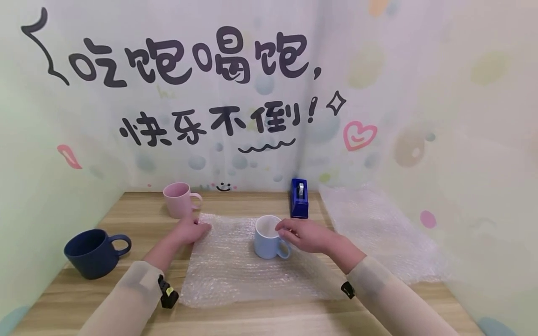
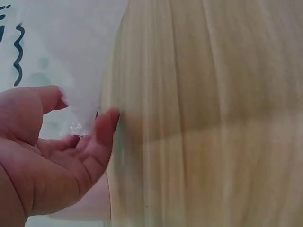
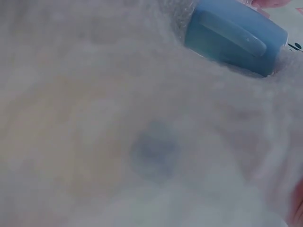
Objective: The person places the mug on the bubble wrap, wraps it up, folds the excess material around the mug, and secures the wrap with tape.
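A light blue mug (image 1: 266, 242) with a white inside stands upright on a sheet of bubble wrap (image 1: 227, 280). My right hand (image 1: 304, 234) is beside the mug's rim, fingers curled on the raised right part of the sheet. In the right wrist view, that bubble wrap (image 3: 94, 118) fills most of the picture, with the blue mug (image 3: 236, 35) at its upper right. At the sheet's far left corner, my left hand (image 1: 191, 231) has its fingers over the edge. The left wrist view shows thumb and fingers apart, with clear wrap (image 2: 83, 116) between them.
A pink mug (image 1: 176, 200) stands just behind my left hand, and a dark blue mug (image 1: 92, 256) is at the left. A blue tape dispenser (image 1: 299, 200) sits at the back. Another bubble wrap sheet (image 1: 378, 228) lies at the right, by the wall.
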The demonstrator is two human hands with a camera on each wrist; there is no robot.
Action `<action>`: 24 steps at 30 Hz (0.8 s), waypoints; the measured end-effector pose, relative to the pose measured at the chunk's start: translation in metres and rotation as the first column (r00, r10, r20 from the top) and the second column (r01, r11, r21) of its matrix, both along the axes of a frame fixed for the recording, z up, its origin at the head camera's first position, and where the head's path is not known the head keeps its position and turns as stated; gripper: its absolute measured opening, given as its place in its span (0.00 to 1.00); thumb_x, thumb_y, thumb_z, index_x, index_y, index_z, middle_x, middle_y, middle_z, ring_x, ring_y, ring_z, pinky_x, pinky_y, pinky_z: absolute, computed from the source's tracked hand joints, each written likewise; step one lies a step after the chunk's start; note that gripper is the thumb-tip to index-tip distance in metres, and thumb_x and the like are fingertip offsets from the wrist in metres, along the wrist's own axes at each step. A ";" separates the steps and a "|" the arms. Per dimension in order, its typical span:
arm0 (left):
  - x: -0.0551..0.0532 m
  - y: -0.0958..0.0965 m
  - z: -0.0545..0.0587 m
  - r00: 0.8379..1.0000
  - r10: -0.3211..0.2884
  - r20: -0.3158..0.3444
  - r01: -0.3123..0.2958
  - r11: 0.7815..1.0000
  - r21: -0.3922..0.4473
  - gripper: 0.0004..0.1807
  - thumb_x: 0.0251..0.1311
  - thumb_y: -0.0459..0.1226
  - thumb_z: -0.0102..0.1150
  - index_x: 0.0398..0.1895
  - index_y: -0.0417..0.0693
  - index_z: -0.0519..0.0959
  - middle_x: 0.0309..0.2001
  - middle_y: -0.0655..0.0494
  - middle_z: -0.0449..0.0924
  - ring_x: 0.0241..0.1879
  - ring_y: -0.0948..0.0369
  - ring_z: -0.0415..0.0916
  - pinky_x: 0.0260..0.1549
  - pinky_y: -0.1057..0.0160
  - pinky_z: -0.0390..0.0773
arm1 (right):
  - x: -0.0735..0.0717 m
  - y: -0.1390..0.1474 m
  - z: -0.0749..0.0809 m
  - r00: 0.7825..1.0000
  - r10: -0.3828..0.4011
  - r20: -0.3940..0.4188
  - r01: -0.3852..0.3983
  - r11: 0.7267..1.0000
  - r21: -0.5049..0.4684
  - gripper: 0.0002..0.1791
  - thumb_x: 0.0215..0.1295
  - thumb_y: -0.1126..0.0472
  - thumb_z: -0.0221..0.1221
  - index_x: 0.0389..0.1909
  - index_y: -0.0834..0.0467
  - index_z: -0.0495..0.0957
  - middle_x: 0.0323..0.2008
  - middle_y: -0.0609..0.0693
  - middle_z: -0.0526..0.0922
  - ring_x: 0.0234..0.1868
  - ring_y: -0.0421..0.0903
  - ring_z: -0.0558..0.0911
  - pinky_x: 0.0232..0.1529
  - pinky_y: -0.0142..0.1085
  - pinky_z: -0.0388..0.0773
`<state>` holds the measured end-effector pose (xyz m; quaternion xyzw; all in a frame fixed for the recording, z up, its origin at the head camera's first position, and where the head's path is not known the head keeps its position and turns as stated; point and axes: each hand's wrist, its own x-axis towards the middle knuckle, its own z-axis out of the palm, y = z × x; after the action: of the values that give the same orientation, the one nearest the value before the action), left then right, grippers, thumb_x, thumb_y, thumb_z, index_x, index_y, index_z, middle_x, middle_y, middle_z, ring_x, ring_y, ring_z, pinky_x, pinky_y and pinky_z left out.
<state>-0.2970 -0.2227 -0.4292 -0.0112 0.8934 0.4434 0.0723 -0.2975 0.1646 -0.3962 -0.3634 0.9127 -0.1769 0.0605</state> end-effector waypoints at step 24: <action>0.010 0.069 0.030 0.921 -0.367 -0.131 0.389 0.844 0.370 0.25 0.85 0.44 0.53 0.72 0.34 0.72 0.52 0.44 0.90 0.43 0.62 0.87 0.42 0.57 0.90 | -0.003 -0.001 -0.001 1.000 0.012 -0.023 -0.012 1.000 -0.013 0.17 0.88 0.51 0.52 0.62 0.54 0.83 0.52 0.48 0.90 0.48 0.41 0.85 0.53 0.42 0.85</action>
<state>-0.2867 -0.1542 -0.3988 0.1918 0.7735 0.5890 0.1341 -0.3005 0.1636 -0.3967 -0.3714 0.9099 -0.1784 0.0488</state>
